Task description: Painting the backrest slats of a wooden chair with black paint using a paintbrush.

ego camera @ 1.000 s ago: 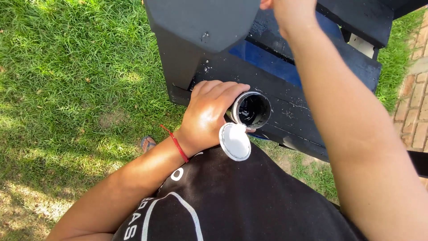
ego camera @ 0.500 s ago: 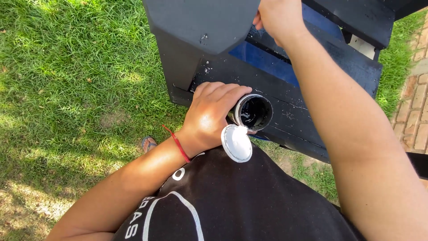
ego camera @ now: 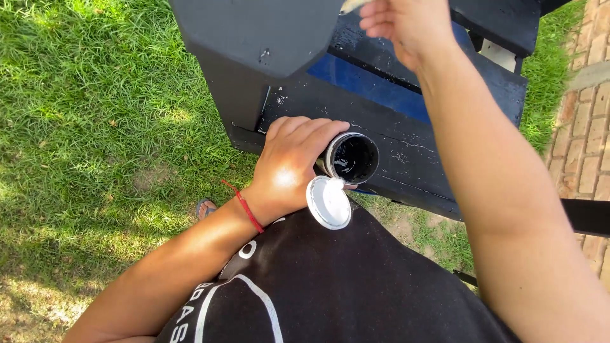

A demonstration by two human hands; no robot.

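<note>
Gripping the round can [ego camera: 351,157] of glossy black paint, my left hand [ego camera: 289,166] also pinched its white lid [ego camera: 328,202]; my right hand [ego camera: 406,22] curled around a pale handle [ego camera: 353,6] above the black wooden chair [ego camera: 406,143]

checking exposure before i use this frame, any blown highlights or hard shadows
Head view: hard sunlight blows out the back of the left hand and the round white lid; the small round can of black paint reads dark, with little inner detail; dappled shade crosses the green grass; the right hand is cropped at the top edge.
</note>
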